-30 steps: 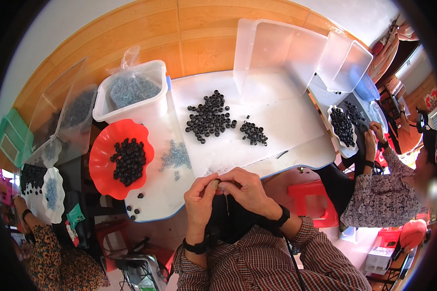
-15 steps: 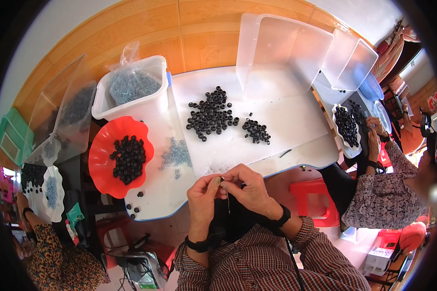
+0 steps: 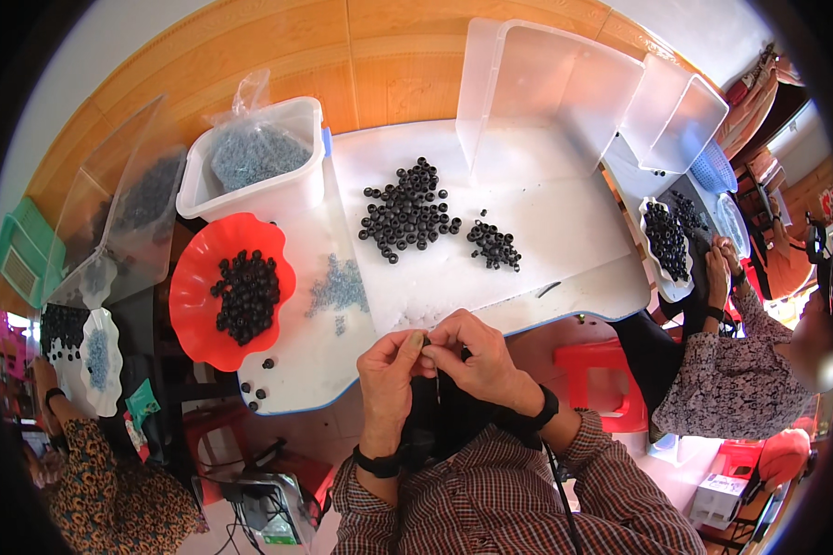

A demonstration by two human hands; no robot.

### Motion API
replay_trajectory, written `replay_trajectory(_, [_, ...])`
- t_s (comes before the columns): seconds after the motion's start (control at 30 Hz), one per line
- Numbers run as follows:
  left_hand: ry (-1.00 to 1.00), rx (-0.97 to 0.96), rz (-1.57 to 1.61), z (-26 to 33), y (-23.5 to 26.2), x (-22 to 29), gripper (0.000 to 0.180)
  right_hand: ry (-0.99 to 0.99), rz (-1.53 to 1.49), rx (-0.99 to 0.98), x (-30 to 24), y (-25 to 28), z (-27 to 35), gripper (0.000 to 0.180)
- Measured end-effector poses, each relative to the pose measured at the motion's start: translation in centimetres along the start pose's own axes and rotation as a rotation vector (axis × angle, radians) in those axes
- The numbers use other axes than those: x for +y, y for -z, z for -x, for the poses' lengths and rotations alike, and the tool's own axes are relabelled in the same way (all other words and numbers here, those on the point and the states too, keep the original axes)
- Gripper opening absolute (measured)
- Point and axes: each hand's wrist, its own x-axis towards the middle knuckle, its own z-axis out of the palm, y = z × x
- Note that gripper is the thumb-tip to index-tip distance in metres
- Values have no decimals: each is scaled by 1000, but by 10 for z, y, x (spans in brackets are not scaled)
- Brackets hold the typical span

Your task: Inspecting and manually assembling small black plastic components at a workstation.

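Note:
My left hand (image 3: 389,375) and my right hand (image 3: 477,359) meet at the table's near edge, fingertips pinched together. Between them a small black piece (image 3: 426,340) shows, most of it covered by the fingers; it resembles the black ring-like parts on the table. Just beyond my hands lie pale small bits on the white board (image 3: 546,208). Farther off on that board are a large pile of black ring-like parts (image 3: 405,217) and a smaller pile of black parts (image 3: 494,246).
To the left stand a red scalloped bowl (image 3: 190,305) of round black parts, scattered clear bluish bits (image 3: 336,285) and a white tub (image 3: 250,197) with a filled bag. Clear plastic bins (image 3: 551,92) rise at the back. Co-workers sit on both sides; a red stool (image 3: 588,361) stands right.
The view has shifted slightly, so the table sits a little differently. My hands keep their pinch on the small piece. The hands of the person at right have moved nearer to them.

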Motion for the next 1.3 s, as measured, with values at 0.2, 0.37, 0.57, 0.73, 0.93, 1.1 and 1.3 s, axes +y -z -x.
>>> replay_trajectory(0.2, [-65,94,56,-8,10,1,19,-93,-71,-100,10,12,-1,17])
replay_trajectory(0.37, [-26,44,167,-9,7,11,21,-134,-9,-81,24,15,-7,18])
replay_trajectory(0.57, [1,6,172,-6,13,3,22,-11,173,32,48,8,-20,16])
replay_trajectory(0.73, [12,-52,156,0,20,-1,21,45,338,76,63,7,-30,15])
replay_trajectory(0.93, [-10,-3,97,9,30,3,21,58,559,80,51,3,-33,10])
replay_trajectory(1.1, [-42,147,82,16,39,10,21,115,602,49,27,-13,-35,8])
replay_trajectory(1.3, [-75,197,102,22,48,16,21,135,423,-90,12,-54,-41,10])
